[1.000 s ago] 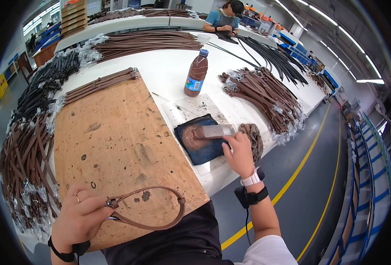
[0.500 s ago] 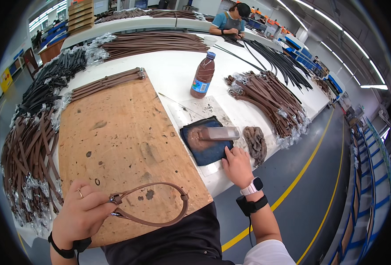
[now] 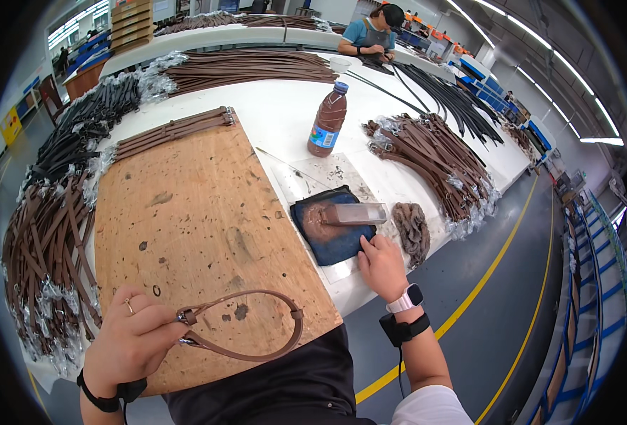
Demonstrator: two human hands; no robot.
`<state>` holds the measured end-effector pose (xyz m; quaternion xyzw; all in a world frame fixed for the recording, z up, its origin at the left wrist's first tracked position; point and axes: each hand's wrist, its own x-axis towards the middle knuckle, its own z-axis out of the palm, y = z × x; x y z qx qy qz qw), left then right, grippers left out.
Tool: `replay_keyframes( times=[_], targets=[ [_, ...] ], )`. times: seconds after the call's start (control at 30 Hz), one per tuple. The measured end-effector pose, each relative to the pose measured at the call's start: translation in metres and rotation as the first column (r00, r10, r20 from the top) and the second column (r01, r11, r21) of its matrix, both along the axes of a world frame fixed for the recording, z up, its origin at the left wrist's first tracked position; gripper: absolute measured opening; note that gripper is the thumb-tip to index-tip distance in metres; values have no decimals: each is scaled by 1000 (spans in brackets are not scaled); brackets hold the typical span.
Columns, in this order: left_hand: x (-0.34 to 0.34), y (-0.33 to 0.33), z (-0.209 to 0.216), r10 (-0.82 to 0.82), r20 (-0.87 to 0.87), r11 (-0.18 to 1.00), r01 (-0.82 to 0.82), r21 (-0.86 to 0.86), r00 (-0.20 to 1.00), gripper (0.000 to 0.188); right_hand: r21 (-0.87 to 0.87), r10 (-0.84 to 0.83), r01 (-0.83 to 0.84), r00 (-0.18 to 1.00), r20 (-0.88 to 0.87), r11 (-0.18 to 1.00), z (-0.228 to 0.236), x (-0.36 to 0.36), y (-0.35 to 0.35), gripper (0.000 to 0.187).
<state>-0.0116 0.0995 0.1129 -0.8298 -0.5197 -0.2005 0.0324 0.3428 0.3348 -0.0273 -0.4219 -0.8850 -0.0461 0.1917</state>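
Observation:
My left hand (image 3: 133,340) pinches a brown leather strap (image 3: 279,354) by its metal-fitted ends. The strap bends into a loop above the front of the stained wooden board (image 3: 186,234), with a small keeper at its far right. My fingers partly cover the metal fittings. My right hand (image 3: 383,265) rests at the right edge of a dark blue cloth pad (image 3: 320,244), fingers spread and nothing seen in them. On the pad, which is smeared with brown, lies a clear block-shaped piece (image 3: 356,214) with a brown end. A crumpled grey-brown rag (image 3: 411,234) sits just right of that hand.
A bottle of brown liquid (image 3: 327,120) stands behind the pad, near a thin stick (image 3: 285,161). Brown straps (image 3: 175,131) lie along the board's far edge. Strap bundles (image 3: 434,163) and dark straps (image 3: 90,117) flank the work area. Across the table a person (image 3: 371,35) works.
Almost nothing differs. The view has shifted very slightly; both hands, the strap and the pad keep their places.

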Motion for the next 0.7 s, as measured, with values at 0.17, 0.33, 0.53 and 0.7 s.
replay_keyframes(
  times=[0.17,0.33,0.53,0.7],
  targets=[
    [-1,0,-1,2,-3,1000,-2,14,1000,17,29,8,-7,1000,-28,1000,-4,2,4,36],
    [-1,-3,2,-1,1,1000,1,17,1000,16,15,-7,8,998,-58,1000,-1,-1,1,36],
    [-2,-4,-5,-3,58,1000,2,6,998,20,-33,22,-25,997,-69,999,2,-4,5,35],
    [-1,1,-9,-50,68,998,51,-23,996,22,-185,121,-220,893,-433,958,60,-27,-34,39]
  ],
)
